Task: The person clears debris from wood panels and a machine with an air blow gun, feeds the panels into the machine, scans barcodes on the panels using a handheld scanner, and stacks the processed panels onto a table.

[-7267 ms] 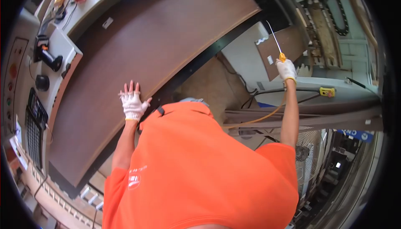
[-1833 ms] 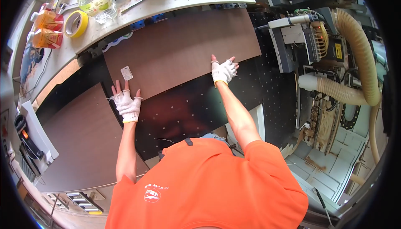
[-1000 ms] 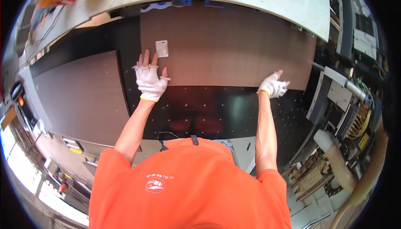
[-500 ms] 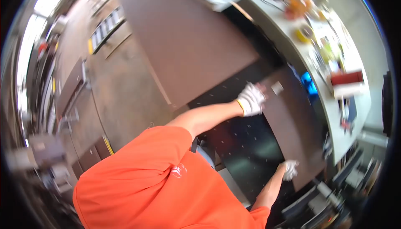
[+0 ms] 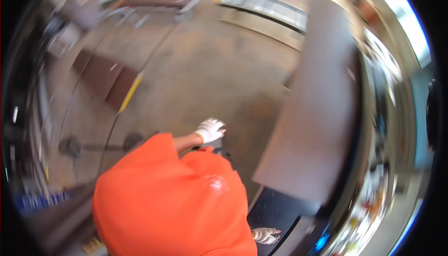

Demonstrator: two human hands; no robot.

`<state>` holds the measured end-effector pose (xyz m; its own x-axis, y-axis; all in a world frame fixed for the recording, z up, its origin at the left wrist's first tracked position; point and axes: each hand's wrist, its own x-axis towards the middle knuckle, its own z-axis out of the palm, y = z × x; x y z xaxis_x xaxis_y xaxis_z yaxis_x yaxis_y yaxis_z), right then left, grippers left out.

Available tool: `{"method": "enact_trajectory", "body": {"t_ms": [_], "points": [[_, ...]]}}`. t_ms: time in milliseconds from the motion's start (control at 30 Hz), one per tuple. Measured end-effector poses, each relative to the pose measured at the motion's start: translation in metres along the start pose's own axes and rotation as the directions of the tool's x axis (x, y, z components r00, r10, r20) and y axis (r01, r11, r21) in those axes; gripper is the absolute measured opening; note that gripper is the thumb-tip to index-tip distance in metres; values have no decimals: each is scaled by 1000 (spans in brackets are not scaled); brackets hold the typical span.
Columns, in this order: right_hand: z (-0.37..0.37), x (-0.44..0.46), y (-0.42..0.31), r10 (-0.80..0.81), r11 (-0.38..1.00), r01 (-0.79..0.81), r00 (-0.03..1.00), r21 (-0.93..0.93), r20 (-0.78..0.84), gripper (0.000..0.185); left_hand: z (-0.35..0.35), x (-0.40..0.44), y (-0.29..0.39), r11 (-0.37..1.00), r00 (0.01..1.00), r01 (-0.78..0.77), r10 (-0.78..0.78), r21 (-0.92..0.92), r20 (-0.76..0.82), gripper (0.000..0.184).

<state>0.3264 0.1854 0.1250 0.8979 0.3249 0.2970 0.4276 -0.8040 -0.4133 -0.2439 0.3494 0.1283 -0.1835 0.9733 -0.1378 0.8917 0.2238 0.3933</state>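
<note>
My left hand, in a white fingerless glove, hangs over the floor just in front of my waist. Its fingers are loosely bent and somewhat blurred, with nothing visible in them. Low in the view, my right hand lies at the black perforated table surface, fingers stretched out, beside the edge of a brown panel with a small white label. A larger brown panel stretches along the right, apart from both hands.
Concrete floor spreads ahead. Brown boards with a yellow-edged strip lie at the left. A roller rack stands at the top. The cluttered worktop is blurred at the lower right.
The view has swung left, away from the machine, towards the floor. My left hand has left the labelled panel and come to my waist. The orange-handled tool, earlier in my right hand, is gone from view.
</note>
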Motion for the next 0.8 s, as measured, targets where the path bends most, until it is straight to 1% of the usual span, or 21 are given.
{"method": "enact_trajectory", "body": {"t_ms": [33,67,100,133,167,200,233,267,300,333,367,400,433,467,500,533,567,633,700,767,800], "points": [[18,-10,-61,-114,978,107,993,179,31,62,-33,8,-16,981,978,186,-180,-52,106,49],[21,-23,-148,-97,947,49,986,318,138,57,-42,13,-37,961,963,260,-251,-96,97,51],[18,-42,-231,-67,907,-45,966,418,249,52,-42,21,-52,957,964,261,-251,-126,89,52],[27,-55,-284,-202,784,-74,909,616,365,50,-39,25,-59,946,958,281,-265,-164,113,52],[41,-68,-331,-262,768,-160,805,620,532,50,-46,30,-60,932,944,321,-300,-168,138,52],[58,-74,-369,-310,759,-250,673,601,671,51,-57,33,-59,933,944,315,-290,-172,155,51],[109,-71,-382,-301,736,-417,504,534,809,59,-65,31,-54,938,946,303,-273,-172,174,51],[149,-148,-458,-283,717,-552,328,426,901,70,-105,80,-131,934,950,298,-270,-198,158,51],[161,-161,-487,-290,722,-546,317,424,903,70,-108,90,-138,929,951,302,-277,-212,138,50],[168,-179,-515,-273,650,-690,177,317,946,82,-115,96,-142,925,957,289,-274,-247,93,50],[180,-200,-542,-260,552,-814,39,181,965,96,-124,113,-150,913,951,307,-288,-268,110,50],[193,-219,-568,-265,492,-860,-2,134,964,109,-126,131,-160,902,951,310,-297,-300,88,49],[211,-225,-591,-272,396,-911,6,117,962,122,-133,153,-166,897,959,284,-273,-339,82,49],[256,-215,-597,-293,326,-945,-114,-13,949,129,-142,176,-165,882,941,337,-304,-331,148,50],[282,-213,-615,-246,185,-981,-100,-54,964,134,-126,195,-169,870,945,320,-321,-375,62,50],[309,-217,-632,-170,32,-998,-51,-46,984,130,-123,218,-175,868,948,317,-307,-382,91,49],[335,-220,-646,-150,-51,-990,-123,-132,981,114,-122,245,-188,864,943,331,-310,-379,117,49],[332,-252,-719,61,-202,-978,40,52,997,115,-118,302,-216,895,941,332,-290,-299,177,47],[354,-263,-762,63,-330,-940,66,83,996,111,-124,370,-237,921,946,283,-222,-267,238,48],[380,-246,-799,50,-444,-891,85,99,995,107,-129,436,-234,953,937,259,-210,-154,279,48],[389,-239,-818,52,-499,-862,75,91,996,108,-131,474,-241,944,927,279,-216,-178,305,47]]}}
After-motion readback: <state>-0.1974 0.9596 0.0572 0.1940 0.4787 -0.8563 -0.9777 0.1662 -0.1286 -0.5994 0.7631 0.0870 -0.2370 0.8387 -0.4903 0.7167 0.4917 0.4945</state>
